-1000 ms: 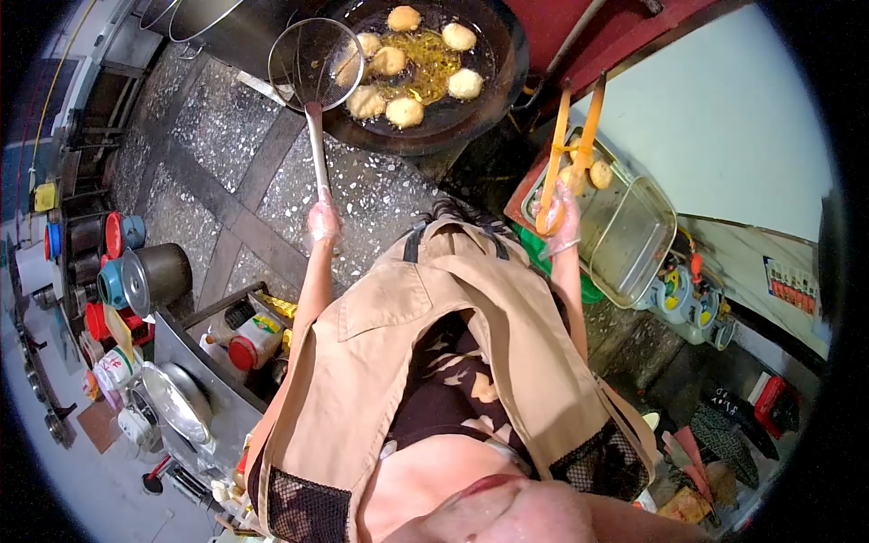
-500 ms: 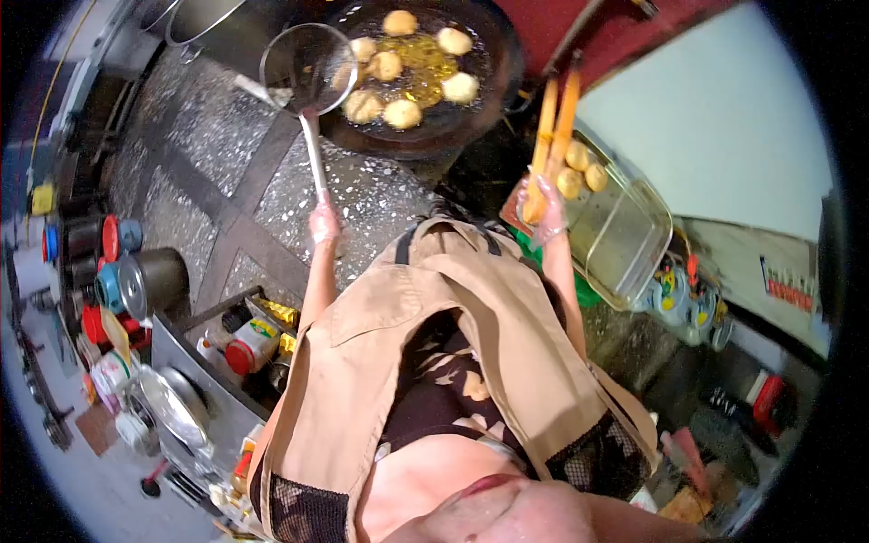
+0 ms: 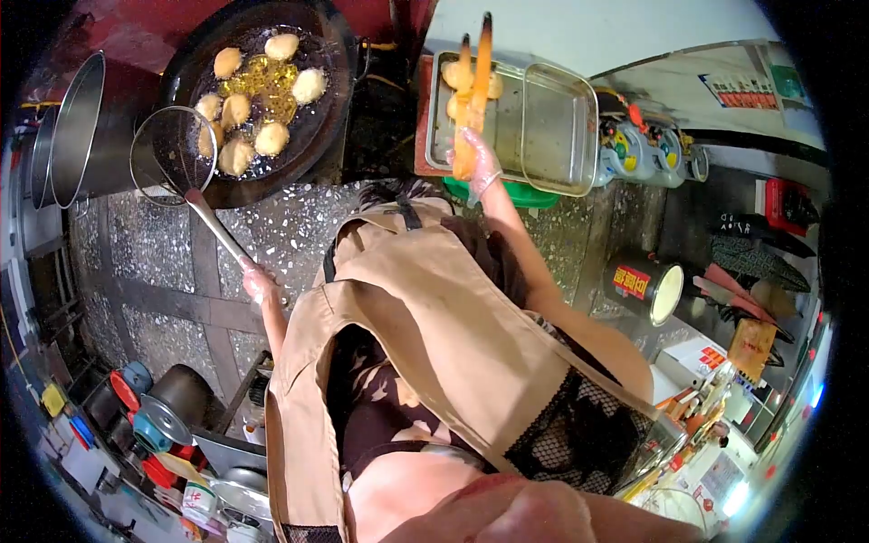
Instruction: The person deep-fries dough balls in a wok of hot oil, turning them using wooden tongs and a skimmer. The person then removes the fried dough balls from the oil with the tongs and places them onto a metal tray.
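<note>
Wrapped in a clear plastic glove, my left hand [image 3: 261,282] grips the handle of a round wire skimmer [image 3: 220,226]. The skimmer's hoop overlaps the left rim of a wok [image 3: 328,136] in view. Several pale golden dough balls [image 3: 272,138] sit in bubbling oil there. My right hand [image 3: 476,165], also gloved, is closed around wooden tongs [image 3: 472,113] with dark, scorched tips. They reach over a metal tray [image 3: 507,145], where a few fried balls [image 3: 453,74] lie at the left end. Whether the tongs touch the balls, I cannot tell.
A wire rack [image 3: 559,127] lies over the tray's right part, with a green basin [image 3: 529,195] below. Tall metal pots [image 3: 90,136] stand left of the wok. Gas regulators or canisters [image 3: 643,154] are at right; a labelled bucket [image 3: 644,288] stands on the speckled floor [image 3: 154,262].
My view has turned to the right, so the wok and tray appear further left. The tongs now stand more upright over the balls in the tray. Both hands keep their tools.
</note>
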Demonstrator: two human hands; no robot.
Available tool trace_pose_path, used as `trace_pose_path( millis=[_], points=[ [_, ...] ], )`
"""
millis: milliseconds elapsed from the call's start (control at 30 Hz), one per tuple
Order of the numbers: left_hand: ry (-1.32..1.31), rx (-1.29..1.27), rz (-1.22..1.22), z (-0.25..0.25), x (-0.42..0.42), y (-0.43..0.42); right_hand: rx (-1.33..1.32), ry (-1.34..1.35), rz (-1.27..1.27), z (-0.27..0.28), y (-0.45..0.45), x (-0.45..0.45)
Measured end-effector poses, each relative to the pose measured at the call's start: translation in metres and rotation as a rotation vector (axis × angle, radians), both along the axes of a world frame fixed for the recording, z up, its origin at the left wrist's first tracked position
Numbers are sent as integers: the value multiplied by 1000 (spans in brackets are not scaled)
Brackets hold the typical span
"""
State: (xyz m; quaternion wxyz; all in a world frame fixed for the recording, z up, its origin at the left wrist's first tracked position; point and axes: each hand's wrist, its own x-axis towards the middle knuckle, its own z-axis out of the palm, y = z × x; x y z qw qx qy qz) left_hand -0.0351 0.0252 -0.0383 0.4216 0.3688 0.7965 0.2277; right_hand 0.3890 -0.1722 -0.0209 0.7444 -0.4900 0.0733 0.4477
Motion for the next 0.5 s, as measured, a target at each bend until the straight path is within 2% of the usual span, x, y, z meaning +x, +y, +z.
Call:
trace_pose_path(
  millis=[100,200,233,500],
  points=[
    [-25,23,-16,4,3,-2,-97,31,-138,-6,-27,-1],
    [-70,-28,11,13,10,-3,-172,0,-55,-44,-62,2],
    [-52,-19,6,9,8,-1,-213,97,-106,-46,-65,-2],
    [-11,-38,8,7,3,1,-317,77,-105,-64,-82,-16]
  ],
)
